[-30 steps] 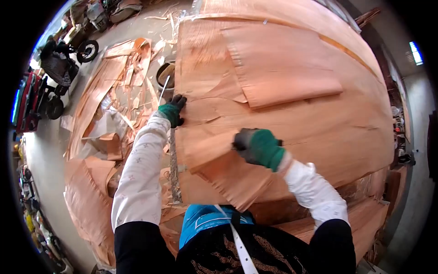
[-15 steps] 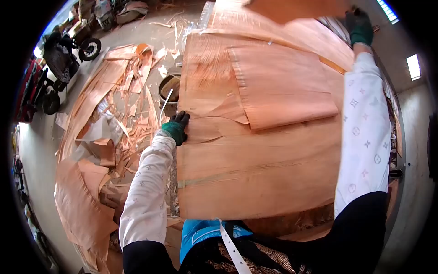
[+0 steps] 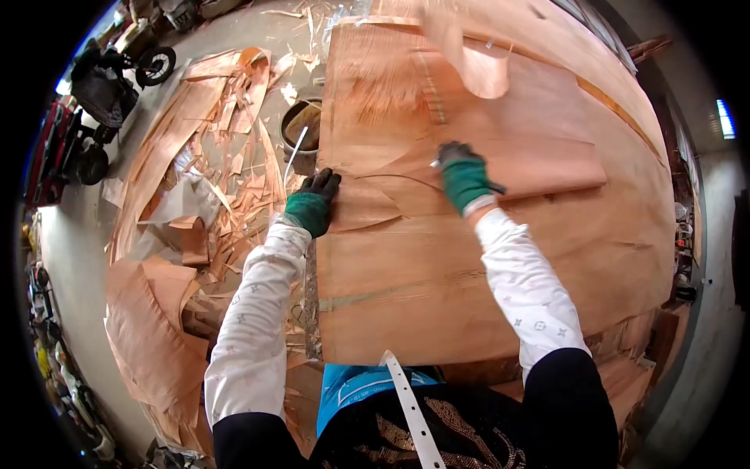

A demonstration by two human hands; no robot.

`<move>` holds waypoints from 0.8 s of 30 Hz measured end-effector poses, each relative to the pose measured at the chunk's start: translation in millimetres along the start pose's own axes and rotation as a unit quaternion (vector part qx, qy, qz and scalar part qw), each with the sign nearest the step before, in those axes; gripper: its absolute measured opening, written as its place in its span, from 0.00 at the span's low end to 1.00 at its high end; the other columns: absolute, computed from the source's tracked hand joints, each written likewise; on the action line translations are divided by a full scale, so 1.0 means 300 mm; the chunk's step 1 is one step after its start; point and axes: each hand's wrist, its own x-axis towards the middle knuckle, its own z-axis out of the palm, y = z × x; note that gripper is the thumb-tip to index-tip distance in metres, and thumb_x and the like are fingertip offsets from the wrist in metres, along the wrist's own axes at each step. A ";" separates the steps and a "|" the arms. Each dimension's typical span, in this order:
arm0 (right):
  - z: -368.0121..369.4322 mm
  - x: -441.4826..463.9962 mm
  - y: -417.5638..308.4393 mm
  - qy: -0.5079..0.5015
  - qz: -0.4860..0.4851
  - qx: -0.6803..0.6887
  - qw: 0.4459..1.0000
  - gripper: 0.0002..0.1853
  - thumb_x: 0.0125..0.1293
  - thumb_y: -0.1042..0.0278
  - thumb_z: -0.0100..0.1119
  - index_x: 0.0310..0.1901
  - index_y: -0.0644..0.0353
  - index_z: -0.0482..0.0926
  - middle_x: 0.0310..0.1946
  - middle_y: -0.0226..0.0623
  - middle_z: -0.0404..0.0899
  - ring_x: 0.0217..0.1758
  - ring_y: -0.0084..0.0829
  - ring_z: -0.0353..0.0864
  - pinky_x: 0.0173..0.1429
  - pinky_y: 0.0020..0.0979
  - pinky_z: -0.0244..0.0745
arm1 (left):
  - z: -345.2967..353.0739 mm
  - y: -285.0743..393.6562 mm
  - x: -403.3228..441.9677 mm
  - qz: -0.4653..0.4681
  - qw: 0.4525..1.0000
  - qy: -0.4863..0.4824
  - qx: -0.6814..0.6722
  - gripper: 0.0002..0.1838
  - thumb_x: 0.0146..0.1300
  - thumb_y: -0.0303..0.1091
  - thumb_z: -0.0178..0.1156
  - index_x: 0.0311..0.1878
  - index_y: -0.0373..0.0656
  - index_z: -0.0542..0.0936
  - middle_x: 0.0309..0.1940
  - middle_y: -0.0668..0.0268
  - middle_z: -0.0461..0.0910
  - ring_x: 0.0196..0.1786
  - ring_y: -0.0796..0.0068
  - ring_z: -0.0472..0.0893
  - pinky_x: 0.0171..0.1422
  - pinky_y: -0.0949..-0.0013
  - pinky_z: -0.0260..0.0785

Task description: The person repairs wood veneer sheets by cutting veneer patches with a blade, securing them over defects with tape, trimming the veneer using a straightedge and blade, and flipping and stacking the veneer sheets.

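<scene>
Clearly gloved in green and black, the left hand (image 3: 312, 205) lies flat, fingers slightly apart, at the left edge of the large sheet (image 3: 406, 273), which spreads wide before the person. The right hand (image 3: 466, 176) is over the same stack, beside the folded sheet (image 3: 547, 160); its fingers look bunched, but blur hides whether they grip the small pale thing (image 3: 435, 163) at their tips. Beyond it, a curled piece (image 3: 483, 72) is blurred above the far part of the folded sheet. Left of the stack stands a round bucket (image 3: 303, 125), with a white strip (image 3: 295, 150) in front, then torn scraps (image 3: 248, 191) across the floor (image 3: 78, 258), and a motorbike (image 3: 105, 98) farther off
</scene>
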 end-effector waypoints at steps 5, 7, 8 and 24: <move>-0.056 -0.142 -0.246 -0.006 -0.203 0.173 0.964 0.07 0.62 0.67 0.58 0.42 0.54 0.77 0.40 0.35 0.78 0.47 0.39 0.80 0.42 0.42 0.81 | 0.059 -0.024 0.025 0.010 0.997 0.071 0.014 0.37 0.47 0.23 0.60 0.66 0.46 0.66 0.69 0.51 0.61 0.66 0.42 0.66 0.69 0.52 0.63; -0.068 -0.155 -0.364 -0.043 -0.250 0.117 0.960 0.10 0.62 0.66 0.58 0.45 0.52 0.76 0.45 0.33 0.77 0.51 0.38 0.78 0.42 0.43 0.80 | 0.032 0.000 0.017 -0.006 0.998 0.065 0.020 0.37 0.48 0.23 0.59 0.66 0.47 0.66 0.69 0.52 0.61 0.66 0.43 0.66 0.69 0.52 0.63; -0.036 -0.142 -0.398 -0.065 -0.229 0.113 0.965 0.11 0.61 0.66 0.57 0.46 0.52 0.76 0.46 0.32 0.76 0.52 0.37 0.78 0.42 0.43 0.80 | 0.020 0.018 0.012 -0.014 0.998 0.058 0.022 0.36 0.49 0.24 0.59 0.66 0.47 0.66 0.69 0.52 0.62 0.66 0.43 0.67 0.69 0.52 0.63; 0.110 -0.160 -0.472 0.053 -0.199 -0.004 0.979 0.07 0.58 0.65 0.58 0.37 0.51 0.79 0.36 0.29 0.77 0.43 0.31 0.78 0.30 0.36 0.74 | -0.291 0.438 -0.805 0.250 0.834 0.052 -0.489 0.22 0.60 0.42 0.63 0.50 0.33 0.79 0.49 0.48 0.80 0.51 0.56 0.81 0.61 0.54 0.70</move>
